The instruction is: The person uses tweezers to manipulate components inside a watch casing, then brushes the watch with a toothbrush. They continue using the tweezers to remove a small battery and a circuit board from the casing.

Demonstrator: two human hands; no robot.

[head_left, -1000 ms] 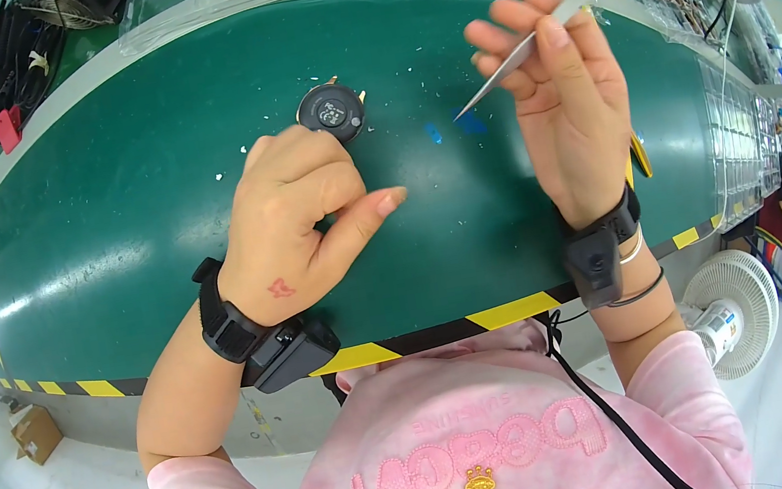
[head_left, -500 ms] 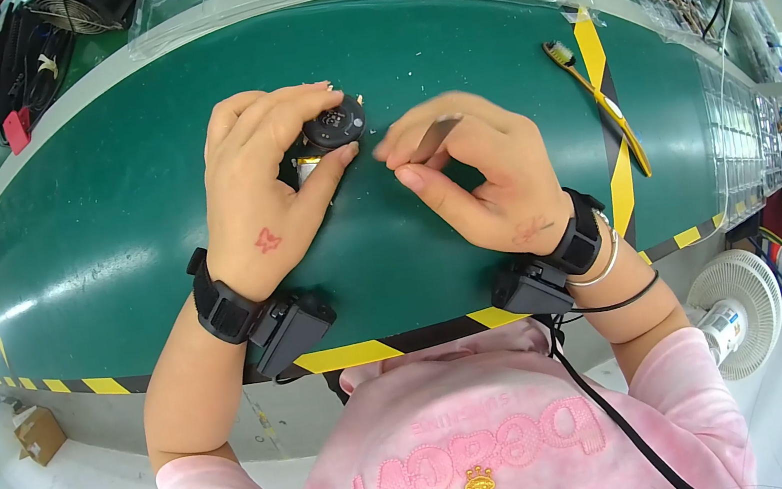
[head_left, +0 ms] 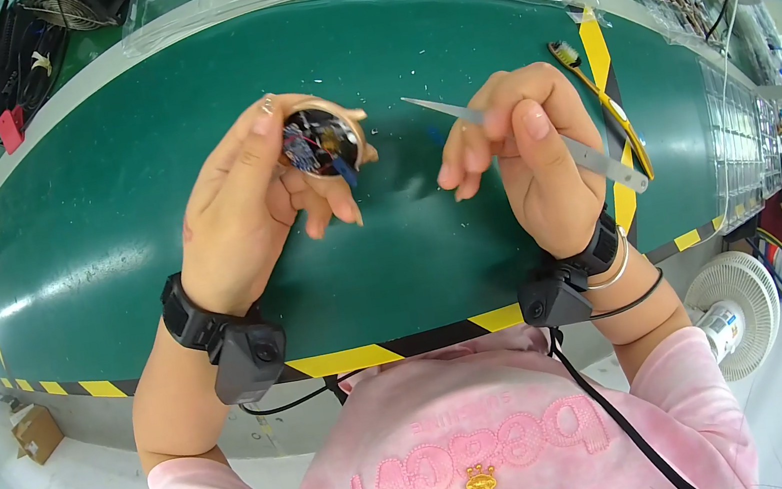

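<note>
Hands apart, a worker's left hand (head_left: 237,195) now grips an opened watch case (head_left: 325,140) over the green bench (head_left: 404,263), circuitry (head_left: 303,146) newly turned up, seemingly accessible to tweezers (head_left: 603,162) pinched in the right hand (head_left: 546,166)

Gap beside watch case (head_left: 323,139); tweezers (head_left: 452,112) within

pink shirt (head_left: 531,370), black wrist straps (head_left: 187,312) with boxy modules (head_left: 248,357), silver bangle (head_left: 625,253), black band (head_left: 645,295), gold pendant (head_left: 481,481)

My head-worn fisheye looks down from near above my grip, my left hand (head_left: 237,197) and right hand (head_left: 540,177) mid-view.
</note>
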